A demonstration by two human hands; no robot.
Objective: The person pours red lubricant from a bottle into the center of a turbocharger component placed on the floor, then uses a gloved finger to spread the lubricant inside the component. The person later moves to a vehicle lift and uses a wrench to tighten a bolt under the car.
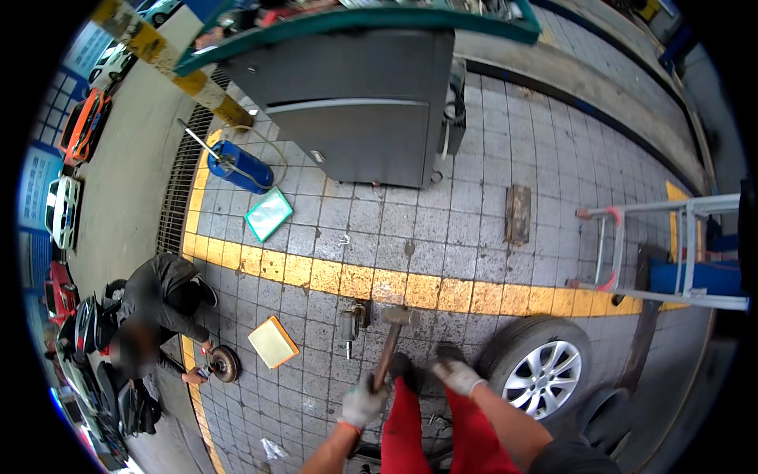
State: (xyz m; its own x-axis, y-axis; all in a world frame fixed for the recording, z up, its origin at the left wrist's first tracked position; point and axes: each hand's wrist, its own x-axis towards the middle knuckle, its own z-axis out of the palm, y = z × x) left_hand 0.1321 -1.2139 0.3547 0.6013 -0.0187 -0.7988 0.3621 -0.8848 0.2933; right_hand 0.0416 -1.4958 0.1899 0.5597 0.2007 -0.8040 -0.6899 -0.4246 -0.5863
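My left hand (365, 403), in a pale work glove, is closed round the wooden handle of a hammer (388, 354). The hammer's blocky metal head points away from me, over the tiled floor. Just left of that head lies a dark metal part (352, 325) with a bright pin, perhaps a brake caliper; the hammer appears apart from it. My right hand (458, 376), also gloved, is held above my right leg with its fingers stretched out and nothing visible in it. Right of this hand, a tyre on a silver alloy wheel (543, 381) lies on the floor.
At left a crouching co-worker (162, 308) handles a round brake disc (226, 364). An orange-edged air filter (274, 342) and a green-edged one (268, 214) lie nearby. Beyond stand a blue tank (241, 167) and grey cabinet (355, 138). A wooden block (518, 214) and ladder (687, 253) are right.
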